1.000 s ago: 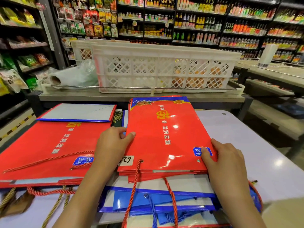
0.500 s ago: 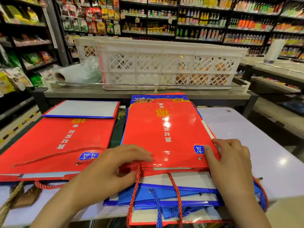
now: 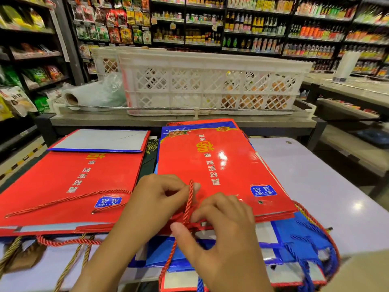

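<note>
A flat red gift bag (image 3: 221, 165) lies on top of a pile of blue and red bags (image 3: 294, 234) in the middle of the table. Its red rope handle (image 3: 190, 194) stands up from the bag's near edge. My left hand (image 3: 155, 205) pinches the top of that rope between thumb and fingers. My right hand (image 3: 225, 237) is curled over the bag's near edge, thumb and forefinger closed on the same rope lower down. A second red bag (image 3: 73, 182) lies flat to the left, its rope handles loose.
The bags rest on a pale lilac table (image 3: 315, 186). Behind it, a counter carries a white lattice crate (image 3: 210, 85) and a roll of plastic bags (image 3: 90, 95). Store shelves of bottles and packets fill the background. A paper roll (image 3: 347, 64) stands far right.
My right hand left the bag's right corner and came to the middle of its near edge. My left hand lifted the red rope handle, which now stands up between both hands.
</note>
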Available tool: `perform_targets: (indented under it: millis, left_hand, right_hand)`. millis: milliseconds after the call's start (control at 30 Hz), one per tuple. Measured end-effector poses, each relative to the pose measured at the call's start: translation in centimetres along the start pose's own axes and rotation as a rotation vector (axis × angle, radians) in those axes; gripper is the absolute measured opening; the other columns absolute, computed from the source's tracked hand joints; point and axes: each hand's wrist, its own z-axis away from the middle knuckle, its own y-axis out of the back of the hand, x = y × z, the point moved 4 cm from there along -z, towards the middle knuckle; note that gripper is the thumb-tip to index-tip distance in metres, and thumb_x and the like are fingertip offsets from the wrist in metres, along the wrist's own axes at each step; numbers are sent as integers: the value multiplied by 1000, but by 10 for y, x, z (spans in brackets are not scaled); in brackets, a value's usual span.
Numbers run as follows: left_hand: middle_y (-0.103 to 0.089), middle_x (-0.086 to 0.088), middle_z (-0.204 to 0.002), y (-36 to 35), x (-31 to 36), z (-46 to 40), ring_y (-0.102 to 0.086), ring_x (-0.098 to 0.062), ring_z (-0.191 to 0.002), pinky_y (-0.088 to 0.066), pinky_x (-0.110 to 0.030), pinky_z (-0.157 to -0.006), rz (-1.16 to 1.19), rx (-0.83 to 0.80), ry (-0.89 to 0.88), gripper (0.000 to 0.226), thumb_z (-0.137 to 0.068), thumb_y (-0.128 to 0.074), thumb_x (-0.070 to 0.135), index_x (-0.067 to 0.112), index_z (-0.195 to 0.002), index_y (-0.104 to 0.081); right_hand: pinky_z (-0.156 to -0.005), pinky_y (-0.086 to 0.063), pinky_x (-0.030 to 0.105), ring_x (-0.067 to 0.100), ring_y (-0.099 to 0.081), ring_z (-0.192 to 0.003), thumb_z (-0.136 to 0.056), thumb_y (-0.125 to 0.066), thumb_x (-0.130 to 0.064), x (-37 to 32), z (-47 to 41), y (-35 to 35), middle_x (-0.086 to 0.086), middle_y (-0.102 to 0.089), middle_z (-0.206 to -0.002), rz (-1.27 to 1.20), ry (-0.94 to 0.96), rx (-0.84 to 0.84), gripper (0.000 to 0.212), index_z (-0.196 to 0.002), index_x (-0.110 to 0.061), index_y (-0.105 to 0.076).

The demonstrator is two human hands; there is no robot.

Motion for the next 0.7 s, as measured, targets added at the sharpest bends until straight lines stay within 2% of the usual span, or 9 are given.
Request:
perform_targets:
  millis: [100, 200, 333, 400, 433, 500, 533, 600, 700]
  left_hand:
    - [-54, -14, -61, 0, -2, -1, -40, -20, -52, -37, -40, -54, 27, 25, 58, 61, -73, -54, 60, 3, -52, -58]
    - [-49, -12, -57, -1, -3, -1, -36, -13, -51, -34, -37, -53, 36, 35, 75, 56, -73, -55, 59, 10, -46, -50]
    - [-48, 3, -52, 1, -6, 0, -39, -9, -49, -33, -26, -50, 42, 91, 98, 38, -76, -59, 43, 20, -46, -51]
    - [-66, 3, -65, 2, -6, 1, -58, -15, -58, -45, -27, -55, 73, 107, 137, 22, -85, -62, 18, 27, -66, -67]
    - [-71, 5, -78, 2, -6, 2, -64, -14, -69, -49, -26, -60, 78, 83, 161, 30, -88, -59, 3, 30, -85, -70]
    - [-69, 18, -100, 3, 1, 6, -63, -1, -94, -47, -11, -71, 22, -30, 98, 51, -87, -51, -11, 33, -108, -65]
    - [-65, 23, -107, 3, 7, 8, -58, 5, -104, -42, -5, -79, -10, -88, 40, 52, -86, -52, -7, 36, -113, -62]
    - [-63, 24, -113, 2, 18, 12, -54, 5, -112, -36, -3, -87, -6, -182, -33, 42, -81, -58, 20, 43, -116, -60]
    - [-67, 14, -91, 2, 30, 10, -63, -6, -88, -44, -13, -72, -7, -165, -54, 26, -77, -53, 52, 41, -97, -68]
  right_hand:
    - [-83, -30, 28, 7, -49, -77, -69, -58, -60, -2, 2, -9, -16, -53, -78, 1, -42, -4, 32, -64, -29, -61]
    - [-85, -29, 27, 7, -51, -80, -73, -56, -54, 0, 3, -15, -17, -54, -79, 14, -67, -21, 26, -65, -30, -61]
    - [-82, -37, 29, 7, -53, -74, -83, -49, -49, 5, 3, -5, -13, -55, -74, -159, -134, -42, 24, -70, -29, -55]
    - [-71, -45, 27, 10, -59, -70, -80, -46, -55, 8, 1, 6, -8, -60, -71, -331, -255, -46, 29, -77, -30, -59]
    - [-65, -46, 22, 9, -60, -67, -79, -45, -57, 9, -1, 12, -7, -62, -67, -399, -297, -59, 30, -80, -32, -61]
    - [-53, -40, 14, 3, -55, -56, -78, -46, -56, 12, -6, 22, -8, -59, -57, -428, -293, -60, 28, -82, -33, -62]
    - [-51, -37, 14, 3, -50, -53, -80, -48, -54, 13, -9, 26, -8, -55, -55, -402, -278, -57, 26, -81, -33, -63]
    - [-51, -34, 16, 4, -47, -53, -83, -53, -48, 14, -14, 31, -12, -50, -53, -368, -261, -78, 17, -81, -34, -63]
    - [-52, -34, 14, 4, -50, -54, -83, -52, -42, 12, -16, 32, -15, -52, -53, -361, -243, -135, 18, -77, -32, -66]
